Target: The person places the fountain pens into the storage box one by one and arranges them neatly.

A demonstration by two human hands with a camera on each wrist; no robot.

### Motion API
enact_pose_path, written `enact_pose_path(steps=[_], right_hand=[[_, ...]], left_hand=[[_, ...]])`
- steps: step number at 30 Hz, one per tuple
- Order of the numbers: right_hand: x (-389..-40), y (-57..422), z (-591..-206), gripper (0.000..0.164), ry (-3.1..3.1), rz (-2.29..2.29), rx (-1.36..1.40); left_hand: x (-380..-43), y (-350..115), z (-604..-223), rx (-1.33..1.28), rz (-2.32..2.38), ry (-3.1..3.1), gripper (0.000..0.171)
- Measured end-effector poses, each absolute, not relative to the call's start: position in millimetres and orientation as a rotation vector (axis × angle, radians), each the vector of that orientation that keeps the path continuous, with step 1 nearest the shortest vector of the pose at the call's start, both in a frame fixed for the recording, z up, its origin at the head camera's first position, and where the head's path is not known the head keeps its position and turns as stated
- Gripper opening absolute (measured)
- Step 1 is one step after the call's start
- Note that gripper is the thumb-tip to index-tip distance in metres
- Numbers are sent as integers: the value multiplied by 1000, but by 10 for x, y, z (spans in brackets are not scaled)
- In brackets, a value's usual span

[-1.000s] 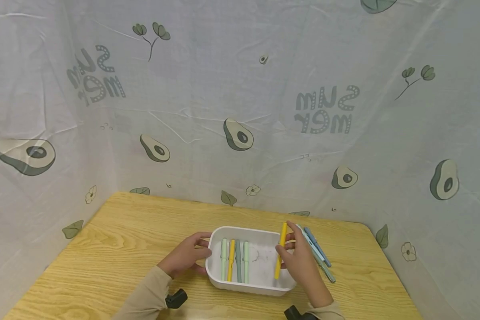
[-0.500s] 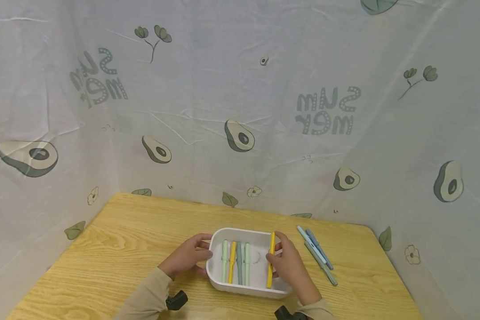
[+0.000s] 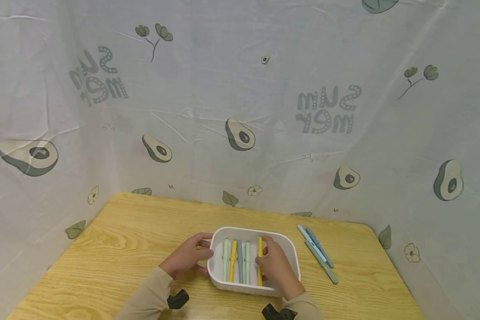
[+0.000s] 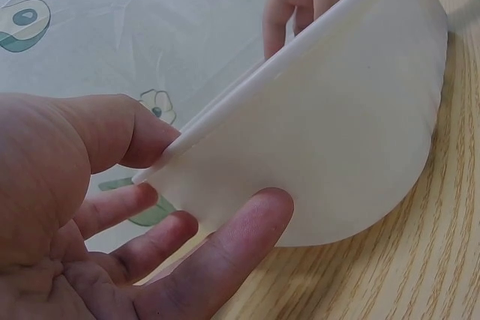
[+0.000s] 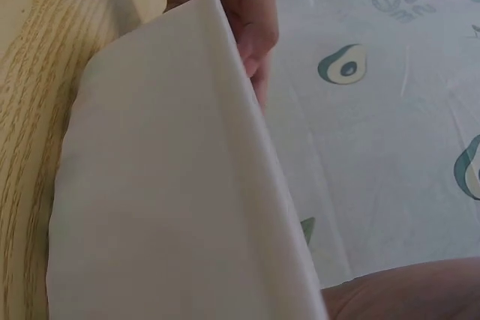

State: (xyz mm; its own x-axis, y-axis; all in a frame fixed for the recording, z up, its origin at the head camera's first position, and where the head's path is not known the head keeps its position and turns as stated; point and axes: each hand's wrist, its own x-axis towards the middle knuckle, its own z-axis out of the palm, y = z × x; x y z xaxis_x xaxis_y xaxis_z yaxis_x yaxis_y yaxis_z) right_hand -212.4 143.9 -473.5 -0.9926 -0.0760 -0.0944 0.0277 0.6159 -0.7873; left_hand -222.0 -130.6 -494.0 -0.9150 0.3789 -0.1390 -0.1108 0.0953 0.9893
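My right hand [image 3: 277,265] is inside the white plastic tray [image 3: 248,290], pinching a yellow pen [image 3: 260,248] that stands lengthwise toward the far wall. To its left in the tray lie a light green pen [image 3: 225,260], another yellow pen [image 3: 233,261], a grey-green pen [image 3: 240,262] and a second light green pen [image 3: 247,263], roughly parallel. My left hand [image 3: 189,254] holds the tray's left end. In the left wrist view its thumb [image 4: 154,140] is at the rim, with another finger against the outer wall. The right wrist view shows mostly the tray's outside [image 5: 157,170], which hides the pens.
Right of the tray, three loose pens lie slanted on the wooden table [image 3: 152,218]: a light blue pen [image 3: 310,240], a darker blue pen [image 3: 319,246] and a grey-green pen [image 3: 322,263]. A printed cloth [image 3: 192,173] hangs behind and beside the table.
My right hand has carried the yellow pen leftward from the tray's right end and lowered it closer to the row of pens. The left hand stays at the tray's left end.
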Motion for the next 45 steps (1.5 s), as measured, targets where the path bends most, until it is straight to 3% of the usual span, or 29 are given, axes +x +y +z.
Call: enact_pose_path(steps=[20,45], right_hand=[[-2195,1405,-4885,50,2964,-791,8],[-2226,1350,-4811,57,2760,-1052,-82]], left_hand=[[-2224,-1285,-4957,279,1888,2018,58],[-2227,-1301,-4949,273,1892,2005,58]])
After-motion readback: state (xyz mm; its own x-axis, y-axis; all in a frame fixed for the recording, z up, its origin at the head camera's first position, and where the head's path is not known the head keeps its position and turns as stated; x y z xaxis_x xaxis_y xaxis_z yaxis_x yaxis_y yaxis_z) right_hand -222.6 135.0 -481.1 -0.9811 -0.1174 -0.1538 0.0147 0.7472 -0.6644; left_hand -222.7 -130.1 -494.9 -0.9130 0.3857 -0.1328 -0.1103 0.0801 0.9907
